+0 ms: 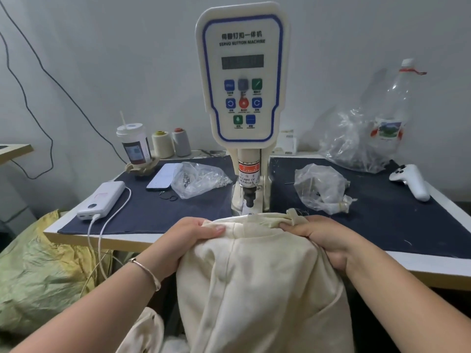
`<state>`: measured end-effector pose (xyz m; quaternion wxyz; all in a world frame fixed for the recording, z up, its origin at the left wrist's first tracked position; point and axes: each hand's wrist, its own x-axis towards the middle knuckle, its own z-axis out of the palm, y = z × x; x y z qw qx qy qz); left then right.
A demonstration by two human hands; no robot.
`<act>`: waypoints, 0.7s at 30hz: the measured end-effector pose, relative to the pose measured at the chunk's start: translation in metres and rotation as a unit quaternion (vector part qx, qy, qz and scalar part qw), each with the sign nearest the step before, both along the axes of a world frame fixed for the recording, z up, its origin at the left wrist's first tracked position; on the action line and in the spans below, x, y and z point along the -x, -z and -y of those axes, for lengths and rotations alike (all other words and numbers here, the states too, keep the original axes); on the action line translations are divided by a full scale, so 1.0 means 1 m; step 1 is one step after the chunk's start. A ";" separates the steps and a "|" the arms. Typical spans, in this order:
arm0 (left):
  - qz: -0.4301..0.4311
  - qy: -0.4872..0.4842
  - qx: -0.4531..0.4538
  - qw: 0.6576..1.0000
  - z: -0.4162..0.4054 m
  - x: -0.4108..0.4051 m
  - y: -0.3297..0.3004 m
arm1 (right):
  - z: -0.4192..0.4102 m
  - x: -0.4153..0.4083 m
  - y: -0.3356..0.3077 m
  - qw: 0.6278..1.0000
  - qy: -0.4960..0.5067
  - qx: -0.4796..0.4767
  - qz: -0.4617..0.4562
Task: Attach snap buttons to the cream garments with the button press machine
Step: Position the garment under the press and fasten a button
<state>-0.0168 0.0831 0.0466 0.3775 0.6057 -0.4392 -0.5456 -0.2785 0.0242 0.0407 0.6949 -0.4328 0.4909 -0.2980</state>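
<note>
Left hand (190, 234) and right hand (322, 236) each grip the top edge of the soft cream fabric garment (257, 284). Garment edge sits just before the white, blue-trimmed button press machine (242, 80) on the navy-covered tabletop (382, 225)

Both hands, left hand (190, 234) & right hand (322, 239), grip cream garment (254, 284) below press machine (242, 80).

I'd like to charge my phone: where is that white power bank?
The white power bank lies on the table's left front part, on the dark mat, just left of the phone.
</note>
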 end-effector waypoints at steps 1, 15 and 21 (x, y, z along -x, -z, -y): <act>0.006 -0.009 0.000 1.000 0.006 0.000 0.001 | 0.006 -0.002 0.000 1.000 0.006 -0.012 0.003; 0.016 0.015 0.045 0.999 0.072 0.000 0.014 | 0.060 0.002 0.003 0.996 0.054 0.055 -0.048; -0.065 0.113 0.037 0.991 0.079 -0.014 0.021 | 0.065 0.008 0.014 0.971 0.088 0.178 -0.130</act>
